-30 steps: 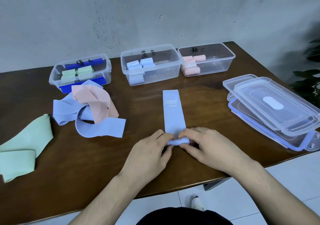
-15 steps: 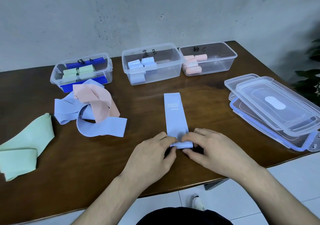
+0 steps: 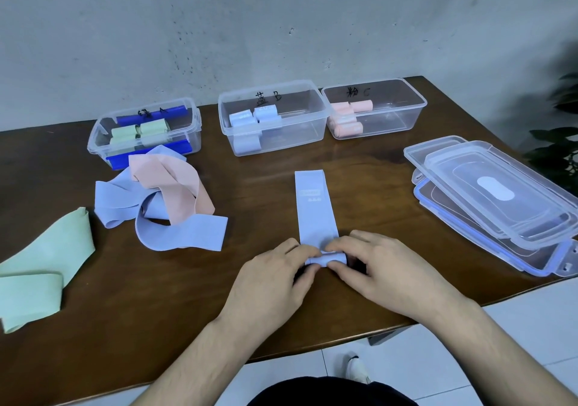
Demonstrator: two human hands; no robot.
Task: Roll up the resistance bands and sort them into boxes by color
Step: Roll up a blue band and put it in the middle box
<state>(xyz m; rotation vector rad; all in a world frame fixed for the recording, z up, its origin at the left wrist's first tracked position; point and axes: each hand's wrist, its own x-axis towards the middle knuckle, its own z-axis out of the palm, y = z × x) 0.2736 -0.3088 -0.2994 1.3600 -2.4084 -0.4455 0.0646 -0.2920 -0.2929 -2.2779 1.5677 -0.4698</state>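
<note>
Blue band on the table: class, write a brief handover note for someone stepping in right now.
Left hand and right hand both pinch the rolled near end of the blue band; most of it lies flat.
Done: rolls sit in the green box, blue box and pink box.
Left: finish this roll and box it in blue. Then roll the tangled blue and pink bands and the green band.

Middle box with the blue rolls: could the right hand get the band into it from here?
Probably yes. The middle box is lidless, with bare table between it and the right hand. Both hands are busy rolling the blue band, left hand included.
</note>
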